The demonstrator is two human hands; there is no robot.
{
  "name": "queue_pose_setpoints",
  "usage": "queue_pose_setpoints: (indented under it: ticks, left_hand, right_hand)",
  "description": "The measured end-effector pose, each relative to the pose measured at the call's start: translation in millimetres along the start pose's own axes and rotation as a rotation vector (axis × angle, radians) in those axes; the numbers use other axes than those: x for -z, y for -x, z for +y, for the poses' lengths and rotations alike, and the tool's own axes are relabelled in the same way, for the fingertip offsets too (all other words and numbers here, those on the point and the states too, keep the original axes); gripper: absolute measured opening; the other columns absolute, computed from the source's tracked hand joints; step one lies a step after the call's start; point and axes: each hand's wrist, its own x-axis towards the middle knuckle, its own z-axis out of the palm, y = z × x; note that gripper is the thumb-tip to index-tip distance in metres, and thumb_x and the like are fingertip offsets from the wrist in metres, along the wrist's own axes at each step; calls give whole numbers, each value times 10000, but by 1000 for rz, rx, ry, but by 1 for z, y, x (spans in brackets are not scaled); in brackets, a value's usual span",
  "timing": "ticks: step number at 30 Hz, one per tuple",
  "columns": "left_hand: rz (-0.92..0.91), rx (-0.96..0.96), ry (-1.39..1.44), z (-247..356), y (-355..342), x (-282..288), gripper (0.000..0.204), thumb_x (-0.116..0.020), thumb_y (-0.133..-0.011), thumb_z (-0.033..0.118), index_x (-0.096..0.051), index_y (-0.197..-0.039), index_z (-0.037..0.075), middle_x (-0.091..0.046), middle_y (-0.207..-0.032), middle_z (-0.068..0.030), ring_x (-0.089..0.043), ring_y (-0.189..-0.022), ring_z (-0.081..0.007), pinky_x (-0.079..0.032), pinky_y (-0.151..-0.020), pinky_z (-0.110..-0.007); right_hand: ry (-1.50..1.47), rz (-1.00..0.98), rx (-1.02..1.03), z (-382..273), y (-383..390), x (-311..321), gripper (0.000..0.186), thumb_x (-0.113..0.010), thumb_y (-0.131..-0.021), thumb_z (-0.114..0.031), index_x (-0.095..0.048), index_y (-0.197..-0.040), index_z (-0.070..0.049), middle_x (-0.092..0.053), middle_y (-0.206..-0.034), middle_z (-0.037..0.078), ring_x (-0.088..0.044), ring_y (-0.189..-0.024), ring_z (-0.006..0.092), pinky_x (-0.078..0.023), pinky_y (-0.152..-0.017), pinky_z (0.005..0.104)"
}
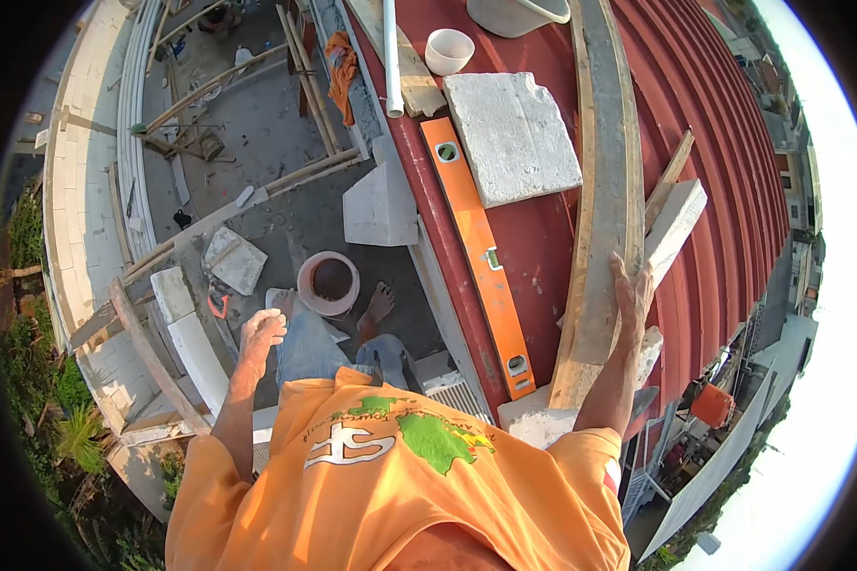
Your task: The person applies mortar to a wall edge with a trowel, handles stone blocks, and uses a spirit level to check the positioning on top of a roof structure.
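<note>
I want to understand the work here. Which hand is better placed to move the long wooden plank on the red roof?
The right hand, probably. It already rests on the long wooden plank lying on the red roof. The left hand hangs free on the other side, above the bucket, away from the plank.

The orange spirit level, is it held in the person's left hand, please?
No, the orange spirit level lies untouched on the red roof, while the left hand hangs empty.
</note>
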Motion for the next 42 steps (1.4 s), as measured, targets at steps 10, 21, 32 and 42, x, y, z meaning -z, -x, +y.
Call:
queue_pose_setpoints:
  ticks: [10,21,32,42]
  left_hand:
    - [-120,-84,11,47,-13,-69,518,-690,-839,347,-590,-1193,-17,-647,-1038,-113,-638,-937,-204,-507,-795,-326]
    - [-215,-146,-47,49,-24,-95,534,-693,-846,342,-573,-1217,-23,-651,-1016,-118,-639,-901,-179,-512,-772,-304]
    - [-218,-238,-20,92,-32,-102,468,-706,-848,239,-576,-1213,-23,-658,-993,-95,-649,-882,-171,-525,-761,-292]
    - [-465,-137,152,124,-53,-185,574,-710,-868,304,-488,-1296,-9,-618,-1122,-162,-637,-964,-228,-537,-824,-353]
  right_hand:
    - [166,300,267,-35,39,-7,838,-646,-856,-536,-399,-1377,72,-497,-1299,286,-479,-1220,433,-412,-1002,501]
    - [25,-118,496,-87,170,-133,918,-740,-777,-471,-323,-1406,52,-508,-1225,196,-509,-1132,357,-461,-902,491]
    - [-136,0,579,-90,176,-111,801,-768,-767,-319,-379,-1377,24,-531,-1124,179,-530,-998,325,-459,-828,446]
    - [-337,133,608,-100,201,-53,793,-809,-728,-229,-403,-1360,26,-509,-1184,194,-517,-1041,331,-441,-858,446]
